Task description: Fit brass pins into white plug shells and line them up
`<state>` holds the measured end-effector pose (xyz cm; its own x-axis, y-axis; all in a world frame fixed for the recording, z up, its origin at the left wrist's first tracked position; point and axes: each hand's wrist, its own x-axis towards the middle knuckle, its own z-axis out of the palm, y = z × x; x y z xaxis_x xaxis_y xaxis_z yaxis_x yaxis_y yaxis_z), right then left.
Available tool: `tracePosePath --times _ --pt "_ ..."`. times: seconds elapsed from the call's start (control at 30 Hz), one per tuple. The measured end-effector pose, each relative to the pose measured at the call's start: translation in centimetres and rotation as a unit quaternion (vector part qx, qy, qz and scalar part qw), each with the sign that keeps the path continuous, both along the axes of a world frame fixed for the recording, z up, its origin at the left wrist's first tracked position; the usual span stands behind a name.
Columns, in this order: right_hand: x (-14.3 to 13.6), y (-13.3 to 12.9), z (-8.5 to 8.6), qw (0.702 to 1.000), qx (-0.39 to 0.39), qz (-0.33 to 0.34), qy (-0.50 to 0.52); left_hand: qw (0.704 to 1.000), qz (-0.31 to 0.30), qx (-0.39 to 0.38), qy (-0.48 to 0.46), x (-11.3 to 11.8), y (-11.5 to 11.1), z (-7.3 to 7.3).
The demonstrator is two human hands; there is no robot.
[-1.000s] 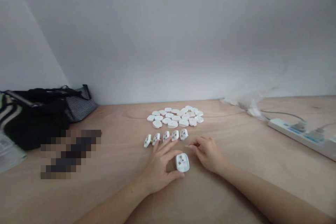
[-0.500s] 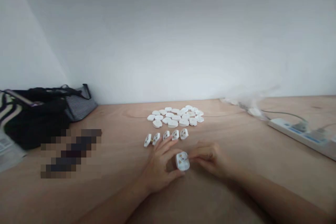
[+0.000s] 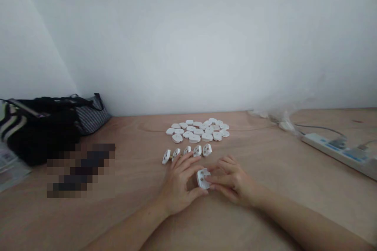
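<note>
Between the thumb and fingers of my left hand (image 3: 181, 182) is a white plug casing (image 3: 201, 179), tilted with its inside facing up. Small brass-coloured pieces show inside it. The fingertips of my right hand (image 3: 232, 178) press together at the casing's right part and cover some of it. Whatever they may pinch is hidden. Just beyond my left fingers runs a row of several white plug pieces with brass parts, the rightmost plug piece (image 3: 207, 150) standing on edge. My left fingertips partly cover the middle of that row.
Farther back on the wooden table (image 3: 132, 180) lies a cluster of white plug covers (image 3: 198, 131). A power strip (image 3: 335, 151) and a clear plastic bag (image 3: 282, 119) are at the right. On the left sit a black bag (image 3: 44, 133) and a blurred-out dark object (image 3: 84, 168).
My right fingertips have moved in to the casing and now reach over its inside. The casing has turned slightly in my left hand.
</note>
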<state>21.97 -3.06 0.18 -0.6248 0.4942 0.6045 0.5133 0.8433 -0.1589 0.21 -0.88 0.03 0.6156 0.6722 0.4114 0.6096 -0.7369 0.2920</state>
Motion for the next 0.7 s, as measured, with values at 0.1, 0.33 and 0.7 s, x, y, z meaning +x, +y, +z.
tracePosePath --times 0.1,0.33,0.7 --pt "0.17 -0.21 0.47 0.999 -0.031 -0.008 0.014 1.0 0.005 -0.008 -0.006 -0.02 0.01 -0.02" --pt "0.71 0.45 -0.39 0.998 -0.023 -0.018 0.052 0.999 0.009 0.0 -0.032 0.03 0.0 -0.2" --pt "-0.02 0.35 -0.15 0.988 -0.119 -0.023 0.091 0.997 0.008 0.005 -0.075 0.21 0.04 -0.38"
